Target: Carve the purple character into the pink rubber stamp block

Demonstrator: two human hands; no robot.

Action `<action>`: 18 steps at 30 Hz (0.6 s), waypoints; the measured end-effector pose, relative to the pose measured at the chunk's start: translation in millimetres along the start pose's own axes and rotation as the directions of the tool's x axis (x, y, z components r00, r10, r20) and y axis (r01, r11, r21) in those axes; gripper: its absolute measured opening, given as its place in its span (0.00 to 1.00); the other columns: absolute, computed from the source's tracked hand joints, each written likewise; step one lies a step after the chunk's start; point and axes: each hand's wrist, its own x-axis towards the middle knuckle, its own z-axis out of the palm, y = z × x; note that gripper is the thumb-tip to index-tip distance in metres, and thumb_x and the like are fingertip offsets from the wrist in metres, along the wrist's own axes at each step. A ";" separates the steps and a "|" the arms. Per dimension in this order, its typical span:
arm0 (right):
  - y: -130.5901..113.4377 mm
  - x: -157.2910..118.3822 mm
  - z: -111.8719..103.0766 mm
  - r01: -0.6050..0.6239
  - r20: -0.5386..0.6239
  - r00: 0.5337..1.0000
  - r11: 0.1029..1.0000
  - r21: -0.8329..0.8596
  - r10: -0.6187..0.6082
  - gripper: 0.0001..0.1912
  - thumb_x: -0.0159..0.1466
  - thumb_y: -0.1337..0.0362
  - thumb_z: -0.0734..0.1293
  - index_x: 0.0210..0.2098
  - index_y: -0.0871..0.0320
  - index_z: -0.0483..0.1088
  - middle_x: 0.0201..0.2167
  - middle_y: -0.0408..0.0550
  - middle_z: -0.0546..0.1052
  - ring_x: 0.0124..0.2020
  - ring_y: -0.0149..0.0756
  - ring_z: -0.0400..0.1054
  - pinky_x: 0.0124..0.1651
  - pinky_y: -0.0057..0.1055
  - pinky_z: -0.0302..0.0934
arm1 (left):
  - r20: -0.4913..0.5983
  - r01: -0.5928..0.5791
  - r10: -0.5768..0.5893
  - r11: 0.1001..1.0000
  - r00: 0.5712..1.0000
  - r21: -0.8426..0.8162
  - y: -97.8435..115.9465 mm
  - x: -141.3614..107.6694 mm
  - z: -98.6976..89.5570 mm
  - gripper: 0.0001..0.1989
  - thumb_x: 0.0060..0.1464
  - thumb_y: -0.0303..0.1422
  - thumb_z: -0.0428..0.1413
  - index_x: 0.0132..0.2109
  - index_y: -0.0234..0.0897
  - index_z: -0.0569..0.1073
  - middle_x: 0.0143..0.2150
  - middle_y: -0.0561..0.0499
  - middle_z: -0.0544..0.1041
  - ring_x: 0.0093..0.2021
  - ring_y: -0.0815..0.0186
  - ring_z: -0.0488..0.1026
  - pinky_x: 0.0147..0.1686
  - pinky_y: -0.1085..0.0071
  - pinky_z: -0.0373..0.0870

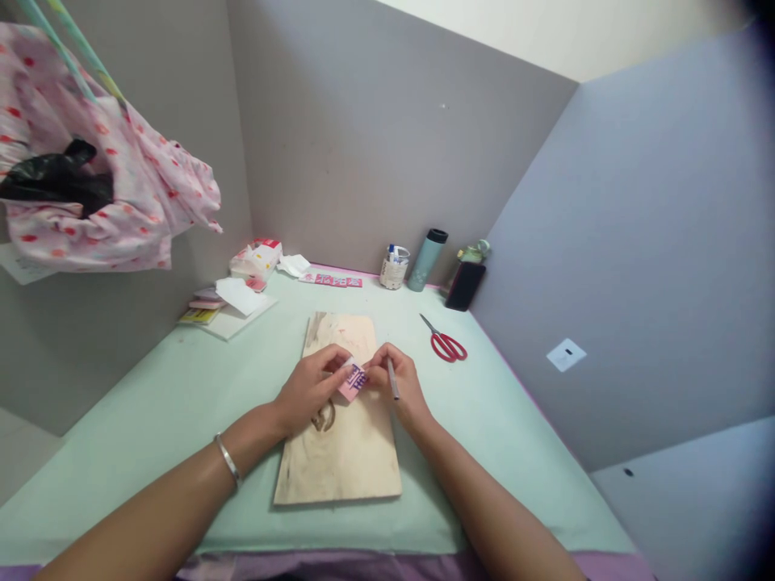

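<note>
A small pink paper piece (351, 389) with dark purple markings is pinched between the thumb and fingers of my left hand (312, 387). My right hand (400, 386) holds a slim grey pen-like tool (393, 379), its upper end pointing back toward me. The fingertips of that hand touch the paper's right edge, and the tool's tip is hidden by them. Both hands are above a light wooden board (345, 460), which lies lengthwise on the pale green table cover (230, 403). A dark ring-shaped mark shows on the board beside my left hand.
Red-handled scissors (448, 347) lie right of the board. Along the back stand a pen cup (395, 268), a teal bottle (428, 260) and a phone (466, 286). Pink patterned strips (339, 281), a tissue pack (257, 260) and papers (239, 297) are back left. A polka-dot cloth bag (145, 186) hangs upper left.
</note>
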 end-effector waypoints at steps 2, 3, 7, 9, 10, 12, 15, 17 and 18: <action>-2.9 -1.1 -1.1 -0.014 0.017 1.000 0.999 0.051 0.013 0.07 0.50 0.67 0.67 0.25 0.55 0.63 0.25 0.42 0.77 0.26 0.34 0.69 0.32 0.29 0.64 | -0.003 0.015 -0.015 0.999 1.000 -0.040 -1.0 0.3 0.0 0.14 0.67 0.42 0.55 0.45 0.34 0.74 0.39 0.50 0.77 0.39 0.63 0.76 0.42 0.61 0.74; -4.4 -1.8 -1.5 -0.019 0.026 1.000 0.997 0.071 0.017 0.07 0.50 0.67 0.67 0.26 0.55 0.63 0.25 0.42 0.78 0.26 0.33 0.69 0.32 0.29 0.64 | -0.006 0.021 -0.022 0.998 1.000 -0.058 -1.4 0.4 -0.1 0.14 0.67 0.42 0.54 0.45 0.34 0.74 0.40 0.50 0.77 0.39 0.63 0.76 0.43 0.61 0.74; -6.6 -2.6 -2.7 -0.039 0.057 0.998 0.992 0.119 0.033 0.08 0.51 0.67 0.68 0.27 0.55 0.63 0.26 0.42 0.78 0.26 0.33 0.70 0.32 0.28 0.64 | -0.021 0.044 -0.046 0.993 0.999 -0.106 -3.3 1.2 -0.9 0.14 0.67 0.42 0.54 0.46 0.34 0.74 0.40 0.50 0.77 0.40 0.63 0.76 0.44 0.60 0.74; -4.8 -1.6 -3.2 -0.044 0.066 0.997 0.991 0.126 0.036 0.09 0.51 0.67 0.69 0.27 0.55 0.63 0.26 0.42 0.78 0.26 0.33 0.71 0.33 0.29 0.66 | -0.025 0.051 -0.054 0.992 0.998 -0.120 -4.3 1.6 -1.5 0.14 0.67 0.42 0.55 0.46 0.34 0.74 0.40 0.50 0.77 0.40 0.63 0.75 0.44 0.60 0.73; -3.6 -0.9 -3.4 -0.044 0.070 0.997 0.991 0.124 0.036 0.09 0.51 0.67 0.70 0.27 0.55 0.63 0.26 0.41 0.78 0.26 0.33 0.71 0.33 0.29 0.66 | -0.027 0.054 -0.058 0.991 0.998 -0.125 -4.8 1.8 -1.8 0.14 0.66 0.42 0.55 0.46 0.34 0.74 0.41 0.50 0.77 0.41 0.62 0.75 0.44 0.60 0.73; -1.3 0.5 -3.5 -0.039 0.073 0.997 0.993 0.108 0.031 0.09 0.52 0.66 0.70 0.28 0.55 0.64 0.26 0.42 0.78 0.26 0.33 0.71 0.33 0.30 0.67 | -0.029 0.062 -0.066 0.989 0.997 -0.137 -5.4 2.1 -1.8 0.14 0.66 0.42 0.55 0.46 0.34 0.74 0.41 0.50 0.77 0.41 0.62 0.75 0.44 0.60 0.73; 0.4 1.8 -3.4 -0.015 0.073 0.997 0.998 0.053 0.011 0.10 0.54 0.64 0.71 0.30 0.55 0.64 0.26 0.41 0.77 0.26 0.34 0.72 0.34 0.31 0.68 | -0.029 0.079 -0.085 0.984 0.996 -0.162 -4.5 2.4 -1.4 0.14 0.65 0.42 0.56 0.46 0.34 0.74 0.40 0.50 0.77 0.40 0.63 0.75 0.44 0.60 0.73; 0.5 1.8 -3.8 0.018 0.069 0.997 1.000 -0.005 -0.018 0.09 0.58 0.60 0.69 0.33 0.54 0.65 0.27 0.42 0.77 0.28 0.35 0.73 0.35 0.33 0.70 | -0.032 0.093 -0.100 0.979 0.994 -0.182 -2.3 3.2 -2.5 0.14 0.65 0.42 0.57 0.45 0.34 0.75 0.40 0.50 0.77 0.40 0.63 0.76 0.44 0.60 0.73; 0.6 1.5 -4.3 0.041 0.065 0.997 0.998 -0.041 -0.038 0.09 0.62 0.58 0.67 0.35 0.54 0.65 0.28 0.43 0.77 0.29 0.36 0.74 0.36 0.34 0.70 | -0.040 0.100 -0.109 0.976 0.993 -0.193 -0.9 3.9 -4.2 0.14 0.65 0.42 0.57 0.46 0.34 0.75 0.40 0.50 0.77 0.40 0.63 0.76 0.44 0.60 0.73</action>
